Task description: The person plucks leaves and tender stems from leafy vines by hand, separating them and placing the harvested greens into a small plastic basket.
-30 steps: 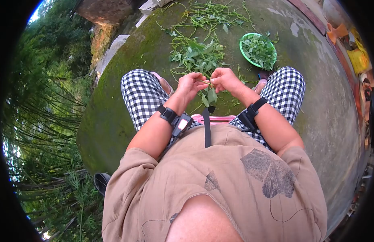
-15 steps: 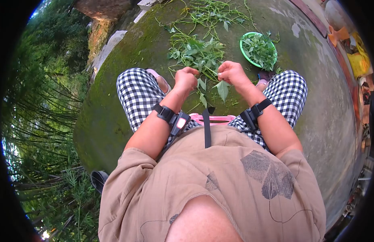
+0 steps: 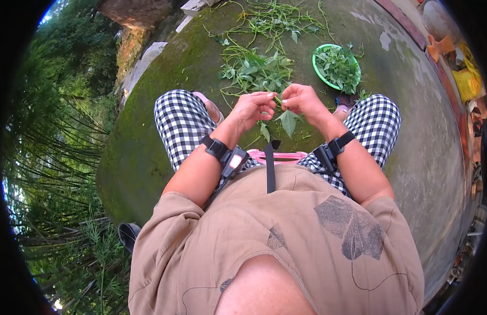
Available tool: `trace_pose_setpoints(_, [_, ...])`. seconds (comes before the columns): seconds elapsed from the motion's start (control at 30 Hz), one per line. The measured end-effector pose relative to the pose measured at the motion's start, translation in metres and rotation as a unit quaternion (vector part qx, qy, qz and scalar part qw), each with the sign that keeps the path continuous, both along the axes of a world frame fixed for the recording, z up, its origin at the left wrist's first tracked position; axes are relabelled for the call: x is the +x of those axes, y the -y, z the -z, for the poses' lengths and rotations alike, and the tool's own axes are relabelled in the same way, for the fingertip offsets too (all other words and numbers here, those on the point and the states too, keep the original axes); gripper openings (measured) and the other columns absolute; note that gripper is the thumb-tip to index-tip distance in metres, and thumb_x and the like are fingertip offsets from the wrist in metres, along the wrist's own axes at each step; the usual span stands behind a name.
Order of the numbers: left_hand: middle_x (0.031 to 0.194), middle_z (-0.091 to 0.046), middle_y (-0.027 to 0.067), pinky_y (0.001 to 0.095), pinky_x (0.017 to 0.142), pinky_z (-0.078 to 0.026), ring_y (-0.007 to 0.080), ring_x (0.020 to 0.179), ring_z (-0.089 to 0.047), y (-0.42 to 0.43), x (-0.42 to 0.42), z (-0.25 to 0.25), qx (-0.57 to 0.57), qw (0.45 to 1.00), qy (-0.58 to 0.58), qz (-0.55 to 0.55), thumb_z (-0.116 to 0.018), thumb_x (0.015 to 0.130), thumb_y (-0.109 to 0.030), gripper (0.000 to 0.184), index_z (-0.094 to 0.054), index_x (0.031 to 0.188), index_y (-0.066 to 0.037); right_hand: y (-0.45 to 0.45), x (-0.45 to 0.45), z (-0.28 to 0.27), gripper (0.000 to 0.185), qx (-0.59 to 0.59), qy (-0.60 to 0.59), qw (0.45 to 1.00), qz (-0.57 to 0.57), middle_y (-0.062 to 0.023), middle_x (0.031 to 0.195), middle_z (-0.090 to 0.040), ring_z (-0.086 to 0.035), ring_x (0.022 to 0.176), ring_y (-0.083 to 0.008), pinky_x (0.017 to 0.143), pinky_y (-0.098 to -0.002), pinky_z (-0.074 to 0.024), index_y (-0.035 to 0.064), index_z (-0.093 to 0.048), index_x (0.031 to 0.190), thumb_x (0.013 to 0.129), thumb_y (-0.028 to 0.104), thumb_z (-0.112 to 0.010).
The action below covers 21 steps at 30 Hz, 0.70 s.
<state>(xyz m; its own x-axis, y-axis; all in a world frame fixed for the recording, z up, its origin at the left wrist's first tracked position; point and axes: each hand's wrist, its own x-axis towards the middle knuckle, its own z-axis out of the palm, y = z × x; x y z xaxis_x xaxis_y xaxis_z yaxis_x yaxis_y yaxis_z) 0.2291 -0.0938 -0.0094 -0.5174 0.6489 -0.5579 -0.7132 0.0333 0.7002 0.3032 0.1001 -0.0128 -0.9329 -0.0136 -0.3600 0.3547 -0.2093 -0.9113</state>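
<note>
My left hand [image 3: 253, 109] and my right hand [image 3: 305, 102] almost meet between my knees, fingertips close together on a leafy green stem [image 3: 277, 100]. Thumb and finger of my right hand pinch it, and a broad pointed leaf [image 3: 288, 122] hangs below. My left hand is closed on the stem at its fingertips, its other fingers curled loosely. Just beyond my hands lies a heap of leafy vines [image 3: 259, 69]. To the right, a green-rimmed basin [image 3: 321, 76] holds picked leaves [image 3: 339, 64].
More bare, tangled vines [image 3: 275, 18] lie farther out on the mossy concrete ground [image 3: 143, 142]. A pink plastic stool edge [image 3: 285, 156] shows under me. Dense greenery [image 3: 59, 142] borders the left; a yellow bag [image 3: 467, 79] and clutter line the right edge.
My left hand has moved right, toward my right hand, and its fingers have turned to the stem. My right hand has shifted slightly left with the hanging leaf.
</note>
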Motion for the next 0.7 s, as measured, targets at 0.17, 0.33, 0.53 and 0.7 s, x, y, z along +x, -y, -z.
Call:
trace_pose_setpoints(0.17, [0.077,-0.063,0.0039,0.0299,0.059,-0.048,0.0159,0.065,-0.059,0.002,-0.003,0.020,0.065,0.994,0.083,-0.006,-0.058,0.094,-0.019,0.015,-0.063,0.092,-0.005,0.002,0.002,-0.011,0.010,-0.017,-0.019,0.999,0.034,-0.0025,0.071,-0.064,-0.052,0.055,-0.0064,0.047,-0.0210,-0.0367,0.0050,-0.061,0.086,0.078,0.002,-0.067])
trace_pose_setpoints(0.33, [0.076,-0.061,0.0036,0.0315,0.062,-0.045,0.0165,0.067,-0.055,0.002,-0.006,0.020,0.143,0.977,0.160,0.004,-0.058,0.093,-0.021,0.016,-0.061,0.091,-0.005,-0.007,-0.002,0.002,0.019,0.166,-0.179,0.970,-0.006,0.0008,0.082,-0.063,-0.056,0.069,-0.0050,0.063,-0.0207,-0.0461,0.0026,-0.062,0.097,0.079,0.002,-0.067])
trace_pose_setpoints(0.53, [0.074,-0.056,0.0024,0.0328,0.065,-0.042,0.0165,0.070,-0.051,-0.004,0.001,0.016,0.170,0.966,0.193,0.015,-0.053,0.095,-0.025,0.021,-0.060,0.095,-0.005,0.017,0.011,-0.019,0.015,0.170,-0.227,0.959,-0.025,0.0002,0.073,-0.059,-0.054,0.066,-0.0068,0.060,-0.0242,-0.0460,0.0029,-0.066,0.090,0.075,0.002,-0.068])
trace_pose_setpoints(0.7, [0.072,-0.055,0.0022,0.0321,0.061,-0.043,0.0157,0.066,-0.052,-0.006,0.006,0.018,0.175,0.964,0.193,0.058,-0.052,0.094,-0.025,0.024,-0.061,0.097,-0.003,0.021,0.013,-0.032,0.012,0.283,-0.294,0.913,0.004,-0.0072,0.075,-0.062,-0.060,0.065,-0.0173,0.060,-0.0292,-0.0479,0.0039,-0.068,0.086,0.074,0.003,-0.066])
